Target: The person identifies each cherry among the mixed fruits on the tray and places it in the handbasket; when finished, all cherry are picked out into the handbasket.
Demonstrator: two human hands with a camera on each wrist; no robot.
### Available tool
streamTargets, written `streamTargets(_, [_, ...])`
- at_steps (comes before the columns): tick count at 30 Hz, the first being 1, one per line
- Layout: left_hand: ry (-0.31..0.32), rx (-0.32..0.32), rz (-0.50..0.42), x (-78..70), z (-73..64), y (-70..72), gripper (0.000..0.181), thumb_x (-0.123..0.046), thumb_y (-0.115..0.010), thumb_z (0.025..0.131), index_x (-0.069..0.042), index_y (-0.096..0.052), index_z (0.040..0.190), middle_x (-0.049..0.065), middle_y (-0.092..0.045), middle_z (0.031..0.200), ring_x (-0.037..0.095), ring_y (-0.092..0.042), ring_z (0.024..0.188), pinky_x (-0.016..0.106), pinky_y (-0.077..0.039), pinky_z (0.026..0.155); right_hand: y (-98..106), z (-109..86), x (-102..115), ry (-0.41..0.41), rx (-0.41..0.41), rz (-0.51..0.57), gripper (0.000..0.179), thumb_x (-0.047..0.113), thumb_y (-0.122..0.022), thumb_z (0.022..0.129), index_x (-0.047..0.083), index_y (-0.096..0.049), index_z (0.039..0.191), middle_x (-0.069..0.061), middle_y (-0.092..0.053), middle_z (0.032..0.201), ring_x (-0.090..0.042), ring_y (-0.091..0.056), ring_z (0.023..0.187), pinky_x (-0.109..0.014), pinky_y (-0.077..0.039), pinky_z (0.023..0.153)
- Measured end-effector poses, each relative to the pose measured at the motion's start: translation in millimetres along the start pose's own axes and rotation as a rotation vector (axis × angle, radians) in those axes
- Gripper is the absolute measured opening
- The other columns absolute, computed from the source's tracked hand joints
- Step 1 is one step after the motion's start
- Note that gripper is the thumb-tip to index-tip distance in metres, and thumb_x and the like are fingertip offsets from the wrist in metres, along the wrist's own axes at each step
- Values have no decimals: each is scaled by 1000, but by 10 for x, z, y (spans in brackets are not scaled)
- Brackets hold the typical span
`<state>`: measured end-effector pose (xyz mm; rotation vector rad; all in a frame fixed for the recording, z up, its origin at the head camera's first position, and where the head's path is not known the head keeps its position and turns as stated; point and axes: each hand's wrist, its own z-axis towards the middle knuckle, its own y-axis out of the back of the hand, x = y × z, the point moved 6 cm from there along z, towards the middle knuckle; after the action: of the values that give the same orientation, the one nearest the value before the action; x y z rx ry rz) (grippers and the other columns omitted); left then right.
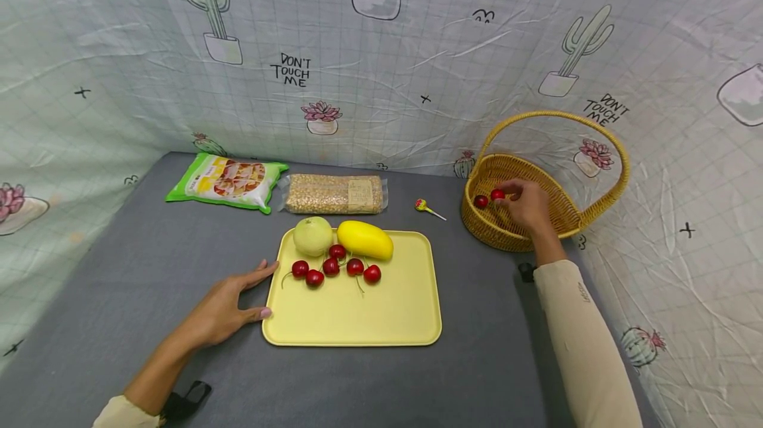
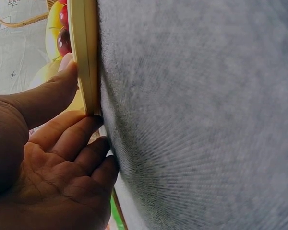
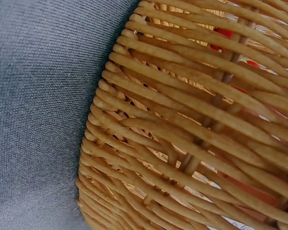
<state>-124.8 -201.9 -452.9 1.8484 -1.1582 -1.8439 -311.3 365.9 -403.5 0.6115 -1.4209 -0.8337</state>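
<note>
My right hand [image 1: 527, 206] reaches into the wicker basket [image 1: 497, 236] and pinches a red cherry [image 1: 497, 195] by its fingertips. Another cherry [image 1: 481, 201] lies beside it in the basket. In the right wrist view the woven basket wall [image 3: 182, 110] hides the hand almost entirely. At the yellow tray [image 1: 357, 322], my left hand [image 1: 223, 309] touches the left rim, thumb and fingers spread and fairly straight. The left wrist view shows this hand [image 2: 53, 158] against the tray's edge [image 2: 86, 62]. Several stemmed cherries [image 1: 330, 267] lie on the tray.
A pale green round fruit [image 1: 312, 236] and a yellow oblong fruit [image 1: 365, 240] sit at the tray's back. Behind stand a green-white packet [image 1: 229, 179], a clear bag of grains [image 1: 334, 193] and a lollipop [image 1: 422, 205]. The basket's tall handle [image 1: 554, 114] arches near the patterned cloth wall.
</note>
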Motion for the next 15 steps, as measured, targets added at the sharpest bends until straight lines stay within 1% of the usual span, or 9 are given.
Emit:
streamTargets(9, [5,-1,2,4,-7,0,85,-17,-87,87,-11,-47,162,29,-39,165,55,-35,153,74,-36,115,-47,44,-34,13,45,-54,27,9,-77,98,4,-77,125,-24,-75,125,-40,-64,109,-58,-51,96])
streamTargets(15, [-7,-8,2,4,-16,2,85,-17,-87,88,-11,-47,162,29,-39,165,54,-35,153,74,-37,115,-76,30,-28,12,74,-56,27,8,-78,97,3,-77,123,-25,-76,124,-41,-67,108,-58,-53,96])
